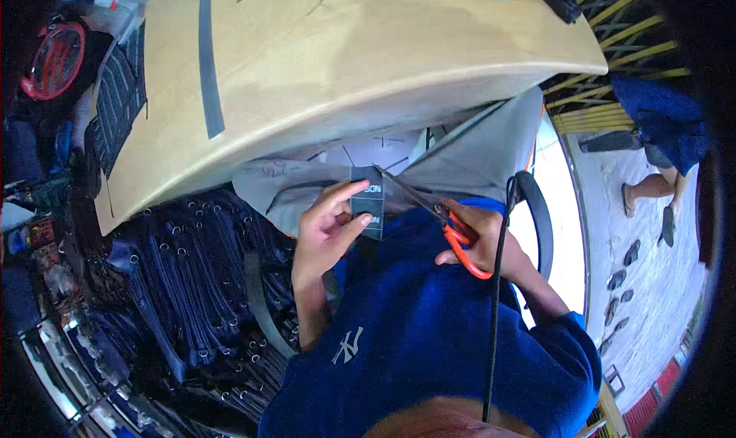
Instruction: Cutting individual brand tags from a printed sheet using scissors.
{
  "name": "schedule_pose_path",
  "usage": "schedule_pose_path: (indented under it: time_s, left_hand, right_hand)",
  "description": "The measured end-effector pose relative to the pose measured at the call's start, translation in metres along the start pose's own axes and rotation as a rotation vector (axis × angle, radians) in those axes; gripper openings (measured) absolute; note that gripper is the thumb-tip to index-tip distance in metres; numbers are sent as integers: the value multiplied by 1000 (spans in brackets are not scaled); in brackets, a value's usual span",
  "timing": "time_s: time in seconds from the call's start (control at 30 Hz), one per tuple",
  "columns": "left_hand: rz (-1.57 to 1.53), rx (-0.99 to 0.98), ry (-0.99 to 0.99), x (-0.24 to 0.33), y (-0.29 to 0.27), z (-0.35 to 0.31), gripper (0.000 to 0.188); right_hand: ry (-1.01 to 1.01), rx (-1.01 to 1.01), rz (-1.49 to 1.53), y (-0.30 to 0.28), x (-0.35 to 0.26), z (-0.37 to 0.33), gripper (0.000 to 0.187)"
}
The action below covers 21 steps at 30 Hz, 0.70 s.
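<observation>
A short dark strip of labels (366,204) with pale lettering is held between the thumb and fingers of my left hand (328,231), in front of my chest. My right hand (487,239) grips a pair of scissors (458,248) by its orange handles. Its dark blades point up and left, with their tips close to the strip's upper edge. Whether the blades touch the strip, I cannot tell. Grey fabric (475,150) hangs behind both hands, beneath the table edge.
A pale wooden table (399,39) curves across the top, with a dark grey band (208,70) lying on it. Many dark straps with metal rings (192,285) hang at left. A black cord (497,323) runs down beside my right arm. Another person's leg (652,189) shows at right.
</observation>
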<state>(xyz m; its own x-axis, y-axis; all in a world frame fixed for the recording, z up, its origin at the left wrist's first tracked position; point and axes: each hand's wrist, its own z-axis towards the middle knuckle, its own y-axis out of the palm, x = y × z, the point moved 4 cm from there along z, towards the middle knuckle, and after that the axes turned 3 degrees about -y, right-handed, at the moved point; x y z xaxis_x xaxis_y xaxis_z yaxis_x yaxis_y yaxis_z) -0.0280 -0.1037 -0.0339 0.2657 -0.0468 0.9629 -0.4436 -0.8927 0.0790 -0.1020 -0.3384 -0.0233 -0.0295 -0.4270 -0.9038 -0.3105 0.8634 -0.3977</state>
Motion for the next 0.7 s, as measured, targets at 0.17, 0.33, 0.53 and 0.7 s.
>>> schedule_pose_path:
  time_s: [0.17, 0.33, 0.53, 0.7]
  left_hand:
    - [80, 111, 131, 22, -10, 5, 47]
    - [-17, 91, 123, 31, -14, 11, 51]
    - [-46, 3, 122, 59, -10, 19, 59]
    - [108, -133, 109, 63, -15, 17, 65]
  right_hand:
    - [-173, 114, -110, -15, -1, 0, 86]
    - [39, -2, 303, -20, -10, 1, 120]
    - [13, -174, 309, -27, -9, 2, 116]
    - [-168, -298, 123, -34, -15, 3, 106]
